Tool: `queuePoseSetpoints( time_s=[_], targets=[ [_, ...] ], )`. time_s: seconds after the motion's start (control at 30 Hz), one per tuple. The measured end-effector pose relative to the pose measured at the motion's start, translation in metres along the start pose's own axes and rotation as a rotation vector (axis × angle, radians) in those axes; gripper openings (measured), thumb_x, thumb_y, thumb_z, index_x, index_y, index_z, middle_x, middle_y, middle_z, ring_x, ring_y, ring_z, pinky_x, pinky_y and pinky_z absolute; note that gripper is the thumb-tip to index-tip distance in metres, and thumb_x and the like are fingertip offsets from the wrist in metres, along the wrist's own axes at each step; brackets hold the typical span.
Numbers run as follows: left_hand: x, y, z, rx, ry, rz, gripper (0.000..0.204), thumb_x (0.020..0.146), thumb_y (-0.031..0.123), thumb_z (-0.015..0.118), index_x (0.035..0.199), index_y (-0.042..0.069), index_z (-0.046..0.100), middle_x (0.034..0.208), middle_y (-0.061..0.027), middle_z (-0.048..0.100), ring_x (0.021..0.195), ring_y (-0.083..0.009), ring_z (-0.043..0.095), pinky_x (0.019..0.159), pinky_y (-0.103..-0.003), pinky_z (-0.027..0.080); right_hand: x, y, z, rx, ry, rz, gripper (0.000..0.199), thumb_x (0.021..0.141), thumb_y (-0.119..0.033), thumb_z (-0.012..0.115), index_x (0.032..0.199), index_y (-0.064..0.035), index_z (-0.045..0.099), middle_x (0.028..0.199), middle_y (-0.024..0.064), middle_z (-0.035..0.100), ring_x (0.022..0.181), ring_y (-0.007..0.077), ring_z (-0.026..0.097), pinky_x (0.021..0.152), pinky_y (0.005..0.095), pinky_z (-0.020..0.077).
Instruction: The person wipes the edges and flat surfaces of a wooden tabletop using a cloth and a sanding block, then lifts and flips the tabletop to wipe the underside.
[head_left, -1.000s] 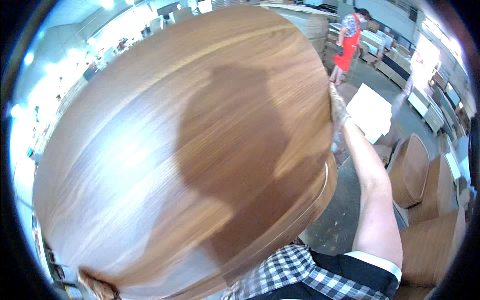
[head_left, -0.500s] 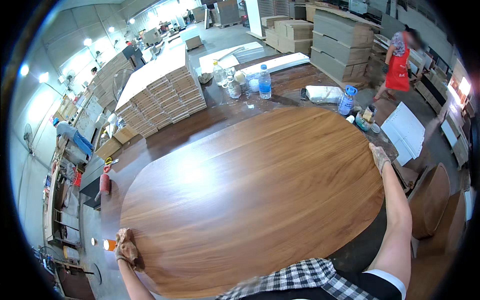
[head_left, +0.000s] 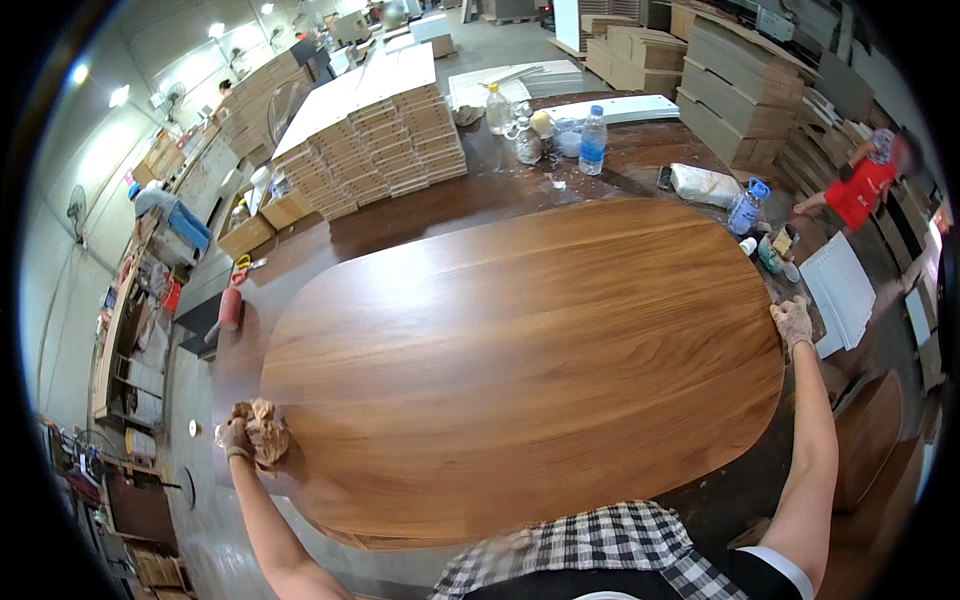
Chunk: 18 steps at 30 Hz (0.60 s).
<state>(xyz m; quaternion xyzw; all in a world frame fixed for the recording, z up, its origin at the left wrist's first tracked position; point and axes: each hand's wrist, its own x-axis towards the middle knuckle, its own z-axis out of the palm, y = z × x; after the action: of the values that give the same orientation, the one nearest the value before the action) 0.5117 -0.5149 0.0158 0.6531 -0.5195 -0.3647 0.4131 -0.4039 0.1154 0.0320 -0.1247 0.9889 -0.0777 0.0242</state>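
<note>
A large oval wooden tabletop [head_left: 520, 360] with a brown grain lies flat before me on a dark workbench. At its left end my left hand [head_left: 234, 438], in a thin glove, is closed on a crumpled brown cloth [head_left: 265, 432]. The cloth overlaps the tabletop's edge. A small pale thing shows beside that hand, too unclear to name. My right hand [head_left: 793, 320], also gloved, is at the tabletop's right rim with its fingers bent against the edge; their undersides are hidden.
Beyond the tabletop stand a stack of pale boards [head_left: 385, 140], a blue-labelled water bottle [head_left: 592, 142] and a blue-capped bottle [head_left: 748, 207]. Yellow-and-red scissors [head_left: 243, 268] and a red roller [head_left: 230, 308] lie at left. A person in a red apron [head_left: 860, 190] is at far right.
The view has shifted, so most things sit further right. My left hand and the cloth have moved up along the left end. The right hand stays at the right rim. The aproned person has moved.
</note>
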Motion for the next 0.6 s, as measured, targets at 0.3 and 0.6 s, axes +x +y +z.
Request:
queuePoseSetpoints(
  time_s=[0.3,0.6],
  targets=[
    [-0.038,-0.017,0.035,0.511,0.226,0.46,0.033,0.089,0.012,0.055,0.116,-0.002,0.067,0.112,-0.0172,0.071,0.099,-0.0312,0.067,0.088,-0.036,0.051,-0.034,-0.042,0.051,-0.067,0.152,0.091,0.062,0.1,-0.054,0.037,0.147,-0.014,0.04,0.135,0.0245,0.054,0.12,0.0428,0.055,0.098,0.0511,0.047],
    [-0.02,0.013,0.096,0.738,-0.056,0.721,0.043,0.093,0.02,0.062,0.134,0.01,0.055,0.139,-0.0052,0.052,0.126,-0.0208,0.05,0.103,-0.036,0.044,-0.024,-0.035,0.075,-0.067,0.182,0.07,0.059,0.101,-0.05,0.035,0.145,-0.0122,0.041,0.133,0.0245,0.055,0.117,0.0424,0.057,0.096,0.05,0.0473]
  ],
)
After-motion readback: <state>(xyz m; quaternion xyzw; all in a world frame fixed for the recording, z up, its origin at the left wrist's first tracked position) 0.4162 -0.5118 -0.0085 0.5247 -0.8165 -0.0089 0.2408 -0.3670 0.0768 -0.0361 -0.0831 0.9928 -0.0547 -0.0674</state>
